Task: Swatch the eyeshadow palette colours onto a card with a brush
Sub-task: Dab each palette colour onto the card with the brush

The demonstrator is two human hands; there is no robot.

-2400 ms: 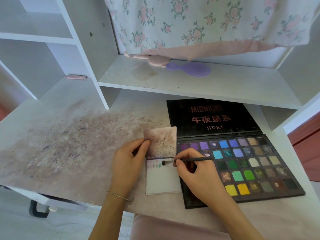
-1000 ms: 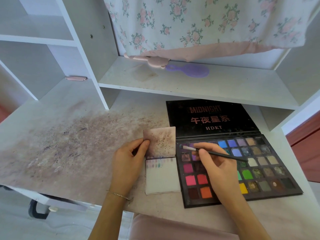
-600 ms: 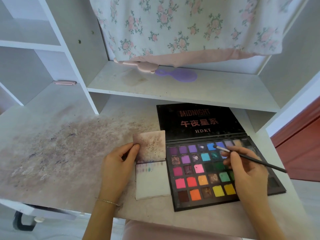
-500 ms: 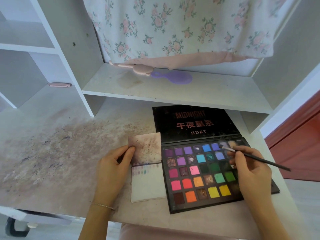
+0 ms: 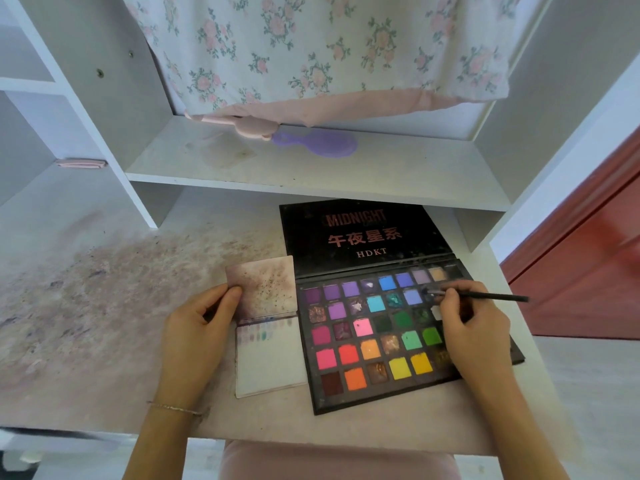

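My right hand (image 5: 474, 334) pinches the brush (image 5: 485, 296), tip in a pan of the open palette (image 5: 381, 334) on the desk (image 5: 86, 323), while my left hand (image 5: 194, 337) grips the card (image 5: 270, 362) beside it.

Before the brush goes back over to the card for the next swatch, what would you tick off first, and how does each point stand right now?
1. Brush gripped: right hand pinches the handle. Ok.
2. Brush tip in a pan: it sits in the second row of the eyeshadow palette, at the right. Ok.
3. Colour loaded on the bristles: cannot tell.
4. Card held steady: left hand pins the flap above it with the thumb. Ok.
5. Free space on the card: one row of swatches along the top edge, blank below. Ok.
6. Path from pan to card: nothing between them. Ok.
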